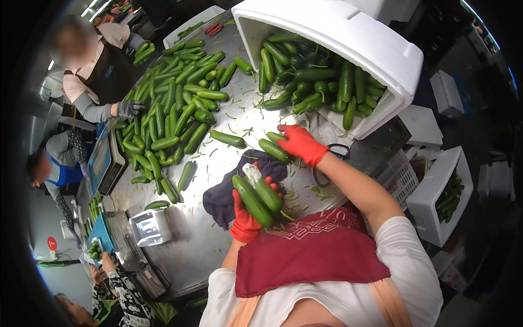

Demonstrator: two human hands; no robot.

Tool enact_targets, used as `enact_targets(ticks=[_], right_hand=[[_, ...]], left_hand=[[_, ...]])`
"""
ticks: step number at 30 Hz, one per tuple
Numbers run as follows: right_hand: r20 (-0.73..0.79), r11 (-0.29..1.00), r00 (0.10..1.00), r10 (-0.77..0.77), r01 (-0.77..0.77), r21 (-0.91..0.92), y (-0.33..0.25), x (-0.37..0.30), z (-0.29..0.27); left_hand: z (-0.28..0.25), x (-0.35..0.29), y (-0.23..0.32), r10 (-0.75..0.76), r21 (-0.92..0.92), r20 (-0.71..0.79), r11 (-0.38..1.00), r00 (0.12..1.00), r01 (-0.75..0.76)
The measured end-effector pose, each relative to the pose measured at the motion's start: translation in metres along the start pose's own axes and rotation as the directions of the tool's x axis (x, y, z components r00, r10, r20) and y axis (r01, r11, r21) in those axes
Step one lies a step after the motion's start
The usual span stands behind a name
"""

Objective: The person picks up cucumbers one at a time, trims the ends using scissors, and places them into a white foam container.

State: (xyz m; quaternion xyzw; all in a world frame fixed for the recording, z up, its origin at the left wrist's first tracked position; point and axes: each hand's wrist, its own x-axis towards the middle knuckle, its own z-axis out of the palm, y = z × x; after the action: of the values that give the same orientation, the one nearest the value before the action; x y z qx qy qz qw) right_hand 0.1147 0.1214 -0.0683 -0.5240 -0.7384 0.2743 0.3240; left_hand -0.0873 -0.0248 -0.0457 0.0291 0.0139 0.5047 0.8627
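In a red glove, my left hand grips green cucumbers side by side in front of my apron. A whitish piece shows at their far end; I cannot make out what it is. My right hand, also red-gloved, curls its fingers round the near end of a cucumber on the metal table. Another cucumber lies right beside it, against the glove. Under and beyond my left hand spreads a crumpled dark cloth. Black-handled scissors lie below my right wrist.
A white foam box lies tipped on its side, cucumbers spilling from its mouth. A large cucumber heap covers the table's far left, with a co-worker's gloved hand at it. A scale and clear plastic tray stand left. Stem trimmings are scattered about.
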Motion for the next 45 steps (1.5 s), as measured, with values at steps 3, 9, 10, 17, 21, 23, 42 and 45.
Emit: enact_targets(ticks=[3,9,10,17,21,23,42,45], right_hand=[[0.486,0.374,0.843,0.232,-0.538,0.756,-0.023,-0.022,-0.049],[0.504,0.029,0.845,0.179,-0.517,0.856,-0.055,-0.073,-0.097],[0.509,0.122,0.825,0.245,-0.547,0.828,-0.068,-0.076,-0.109],[0.505,0.085,0.834,0.223,-0.533,0.842,-0.064,-0.099,-0.112],[0.478,0.262,0.838,0.263,-0.539,0.801,-0.074,-0.105,-0.12],[0.464,0.355,0.833,0.302,-0.55,0.756,-0.075,-0.106,-0.122],[0.224,0.342,0.799,0.558,-0.468,0.815,-0.02,-0.199,-0.153],[0.015,0.03,0.577,0.817,-0.069,0.997,0.033,-0.261,-0.185]], left_hand=[[-0.001,0.002,0.001,0.013,-0.04,0.014,0.999,1.0,-0.012],[-0.005,0.017,-0.004,-0.02,-0.071,0.002,0.997,1.0,0.02],[-0.004,0.019,-0.006,-0.029,-0.05,-0.005,0.998,1.0,0.029],[-0.005,0.024,-0.018,-0.083,-0.047,-0.025,0.996,0.996,0.081],[-0.005,0.022,-0.019,-0.09,-0.024,-0.035,0.996,0.995,0.089],[-0.004,0.022,-0.019,-0.088,0.001,-0.023,0.996,0.996,0.089],[0.003,0.043,-0.03,-0.217,0.047,-0.069,0.974,0.974,0.22],[-0.002,0.057,-0.039,-0.274,0.08,-0.076,0.957,0.959,0.28]])
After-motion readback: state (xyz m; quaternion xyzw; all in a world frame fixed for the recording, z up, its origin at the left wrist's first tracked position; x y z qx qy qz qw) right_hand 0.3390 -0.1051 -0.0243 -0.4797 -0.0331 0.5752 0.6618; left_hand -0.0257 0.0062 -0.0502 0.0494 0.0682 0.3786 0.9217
